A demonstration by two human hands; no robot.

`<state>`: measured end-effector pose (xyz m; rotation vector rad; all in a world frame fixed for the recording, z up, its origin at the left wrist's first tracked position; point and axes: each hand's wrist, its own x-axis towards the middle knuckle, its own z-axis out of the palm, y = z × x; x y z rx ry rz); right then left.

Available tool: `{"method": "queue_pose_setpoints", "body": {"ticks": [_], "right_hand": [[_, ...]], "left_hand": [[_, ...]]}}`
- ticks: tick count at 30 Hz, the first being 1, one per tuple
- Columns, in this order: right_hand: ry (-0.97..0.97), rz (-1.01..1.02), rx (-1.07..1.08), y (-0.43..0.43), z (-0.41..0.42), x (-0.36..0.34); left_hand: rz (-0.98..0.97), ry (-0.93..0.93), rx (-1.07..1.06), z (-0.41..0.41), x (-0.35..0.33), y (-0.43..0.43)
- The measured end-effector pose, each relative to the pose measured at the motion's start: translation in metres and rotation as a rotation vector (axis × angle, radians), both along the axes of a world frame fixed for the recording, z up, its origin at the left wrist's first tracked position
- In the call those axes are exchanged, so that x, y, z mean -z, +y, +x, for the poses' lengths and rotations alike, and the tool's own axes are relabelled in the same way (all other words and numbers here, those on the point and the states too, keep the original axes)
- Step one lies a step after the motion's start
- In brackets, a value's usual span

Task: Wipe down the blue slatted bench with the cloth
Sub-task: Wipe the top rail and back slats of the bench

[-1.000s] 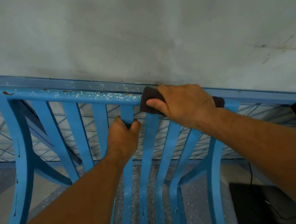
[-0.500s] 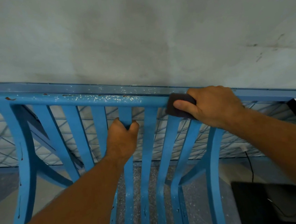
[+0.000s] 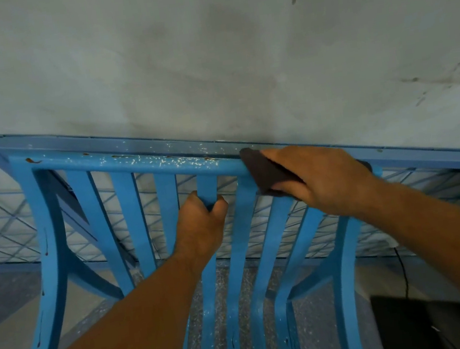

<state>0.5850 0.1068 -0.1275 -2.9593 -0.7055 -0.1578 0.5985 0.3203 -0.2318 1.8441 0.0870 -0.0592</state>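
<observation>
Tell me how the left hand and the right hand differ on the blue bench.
The left hand grips an upright slat and is otherwise bare; the right hand holds a dark cloth against the top rail. The left hand sits lower, among the slats; the right hand is higher, on the rail. Both hands touch the back of the bench.

There is one blue bench, with one top rail, two curved end posts and, as far as can be counted, seven slats. Two hands show: one left hand, one right hand. One dark cloth and one black object are visible.
</observation>
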Motion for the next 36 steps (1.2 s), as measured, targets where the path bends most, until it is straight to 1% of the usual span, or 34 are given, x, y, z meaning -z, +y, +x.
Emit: {"method": "queue_pose_setpoints", "body": {"ticks": [4,7,9,11,13,15,17,20,22,24,26,27,29,31,33,34,36], "right_hand": [[0.114,-0.119,0.178,0.023,0.022,-0.008],[0.133,-0.048,0.243,0.062,0.041,-0.005],[0.091,-0.002,0.261,0.078,0.048,-0.001],[0.02,0.01,0.248,0.082,0.046,0.002],[-0.054,-0.016,0.204,0.078,0.035,0.003],[-0.149,-0.039,0.104,0.073,0.025,0.006],[-0.241,-0.051,-0.019,0.067,0.018,0.011],[-0.293,-0.053,-0.079,0.064,0.012,0.017],[-0.261,-0.05,-0.027,0.069,0.014,0.013],[-0.149,-0.112,0.049,0.073,0.023,0.004],[0.026,-0.188,0.082,0.072,0.037,-0.005],[0.121,-0.156,0.091,0.072,0.043,-0.009],[0.281,-0.023,0.117,0.073,0.051,-0.014],[0.357,0.059,0.147,0.077,0.057,-0.015],[0.327,0.074,0.199,0.083,0.059,-0.015],[0.263,0.063,0.227,0.085,0.057,-0.013],[0.033,0.008,0.294,0.09,0.044,-0.003]], "left_hand": [[0.014,-0.001,0.004,-0.002,-0.003,0.001],[0.036,0.042,0.041,-0.001,-0.006,0.003],[0.12,0.092,0.069,0.0,-0.009,0.008],[0.233,0.134,0.157,-0.002,-0.013,0.016],[0.335,0.097,0.196,-0.007,-0.016,0.026],[0.474,0.006,0.125,-0.013,-0.02,0.04],[0.577,-0.075,0.005,-0.016,-0.025,0.057],[0.551,-0.132,-0.143,-0.011,-0.035,0.081],[0.519,-0.16,-0.168,-0.005,-0.041,0.09],[0.516,-0.188,-0.157,-0.001,-0.047,0.092],[0.496,-0.199,-0.168,-0.001,-0.051,0.093],[0.48,-0.197,-0.197,-0.001,-0.051,0.095],[0.442,-0.169,-0.288,0.001,-0.05,0.102],[0.402,-0.129,-0.349,0.001,-0.05,0.111],[0.382,-0.1,-0.353,0.002,-0.049,0.116],[0.377,-0.09,-0.341,0.003,-0.05,0.116],[0.397,-0.09,-0.286,0.007,-0.05,0.114]]}}
